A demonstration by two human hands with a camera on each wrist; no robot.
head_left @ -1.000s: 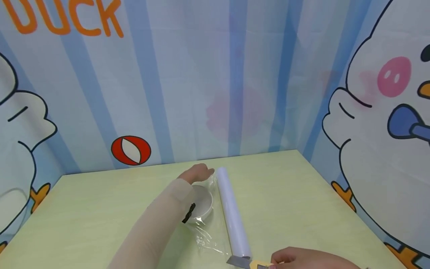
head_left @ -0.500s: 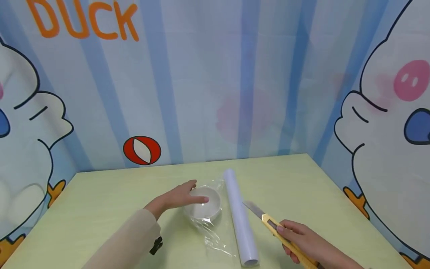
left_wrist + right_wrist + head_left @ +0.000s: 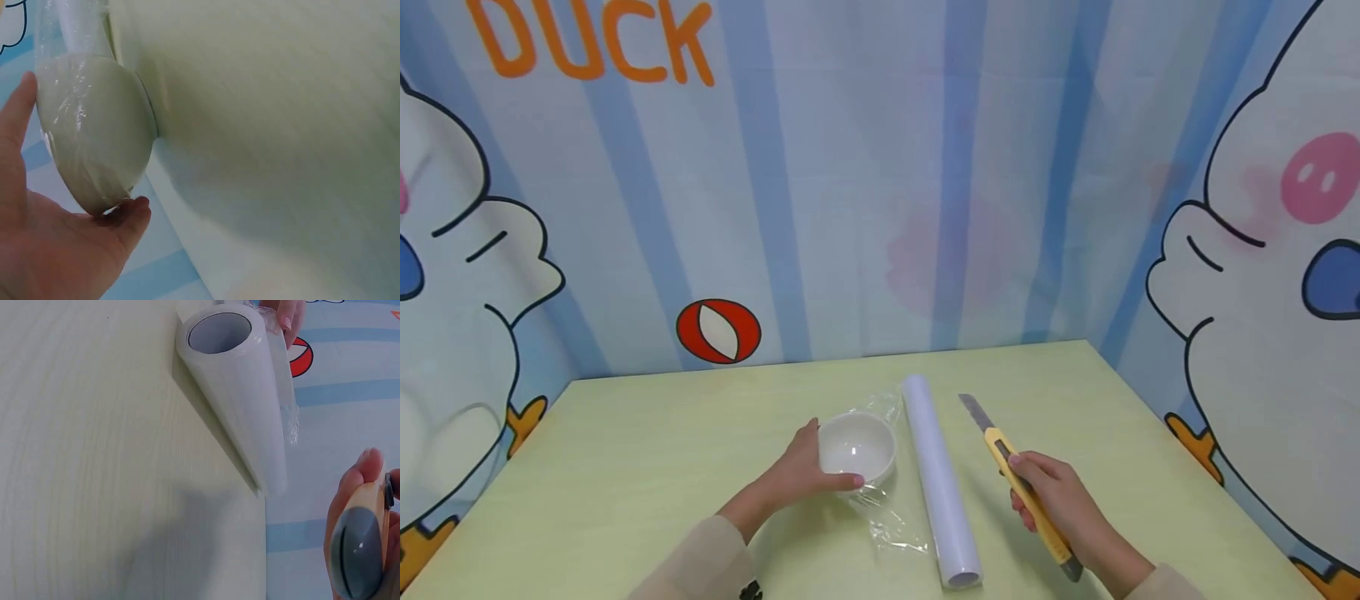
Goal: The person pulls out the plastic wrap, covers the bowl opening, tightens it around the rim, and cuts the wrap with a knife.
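Observation:
A white bowl stands left of a long roll of plastic wrap. Clear film sticks out from the bowl toward the front and back, and clings to its side in the left wrist view. My left hand grips the bowl from the left, thumb along the near side and fingers behind it. To the right of the roll, my right hand holds a yellow utility knife, its blade out and pointing away. The knife's grey butt end faces the camera in the right wrist view.
All of this is on a pale yellow-green table. Behind and beside it hang blue striped cloth walls with printed ducks and a red ball.
My left hand came back from the film's far end and took hold of the bowl. The right hand lifted the knife away from the roll's near end, swinging the blade forward.

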